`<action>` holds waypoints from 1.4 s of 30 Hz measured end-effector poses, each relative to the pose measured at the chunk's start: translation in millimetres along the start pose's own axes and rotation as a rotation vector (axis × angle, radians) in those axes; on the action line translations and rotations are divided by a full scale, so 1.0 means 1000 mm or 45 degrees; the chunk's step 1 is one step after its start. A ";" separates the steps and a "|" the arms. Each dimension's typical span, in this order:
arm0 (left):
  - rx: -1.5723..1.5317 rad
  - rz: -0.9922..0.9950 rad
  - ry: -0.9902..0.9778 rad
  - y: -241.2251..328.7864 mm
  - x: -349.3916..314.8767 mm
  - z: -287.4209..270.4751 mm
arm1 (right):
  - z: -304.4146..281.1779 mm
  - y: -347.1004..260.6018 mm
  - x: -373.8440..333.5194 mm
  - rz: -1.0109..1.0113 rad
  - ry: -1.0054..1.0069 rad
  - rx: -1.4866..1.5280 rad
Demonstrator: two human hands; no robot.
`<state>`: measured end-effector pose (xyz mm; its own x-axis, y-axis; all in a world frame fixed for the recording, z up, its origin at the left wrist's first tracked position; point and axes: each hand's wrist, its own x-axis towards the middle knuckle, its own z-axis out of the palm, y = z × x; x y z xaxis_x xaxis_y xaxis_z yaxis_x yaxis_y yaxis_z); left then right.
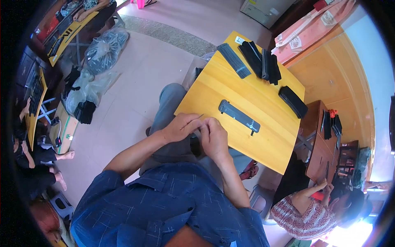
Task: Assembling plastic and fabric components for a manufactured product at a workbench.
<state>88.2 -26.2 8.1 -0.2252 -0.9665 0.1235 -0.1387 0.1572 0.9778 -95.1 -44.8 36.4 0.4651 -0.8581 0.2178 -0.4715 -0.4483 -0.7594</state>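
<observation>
My left hand [181, 127] and my right hand [214, 138] meet at the near left edge of the yellow table [201, 96]. Both are closed, fingertips pinched together. A thin dark tip pokes out by the left fingers, too small to name; whatever the right fingers hold is hidden. Just beyond the right hand lies a flat dark grey strip [239, 117] with a pale and green mark and small black tabs at its ends. It is apart from both hands.
Toward the table's far end lie a flat grey ribbed bundle [233, 60], black folded bundles [252, 57] and another black stack [293, 101]. A person [306, 210] sits at a brown table on the right. Plastic bags [106, 50] stand on the floor at left, near other people.
</observation>
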 end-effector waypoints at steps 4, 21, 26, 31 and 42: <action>0.091 0.008 -0.051 0.004 -0.008 0.003 | -0.001 0.001 -0.010 0.017 -0.018 -0.075; 0.011 -0.002 -0.207 0.028 -0.003 -0.001 | -0.035 -0.019 -0.014 0.042 -0.217 -0.214; -0.002 0.019 -0.203 0.030 -0.004 0.000 | -0.050 -0.016 -0.006 -0.197 -0.264 -0.223; -0.135 0.060 -0.230 0.038 -0.003 -0.001 | -0.053 -0.009 0.001 -0.307 -0.271 0.135; -0.361 0.065 0.276 0.047 -0.004 0.046 | -0.021 -0.009 -0.014 -0.290 0.485 0.099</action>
<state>38.7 -5.8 45.5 -0.0107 -0.9842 0.1765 0.1469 0.1730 0.9739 -113.4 -33.6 53.0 0.2351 -0.7770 0.5840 -0.3247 -0.6291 -0.7063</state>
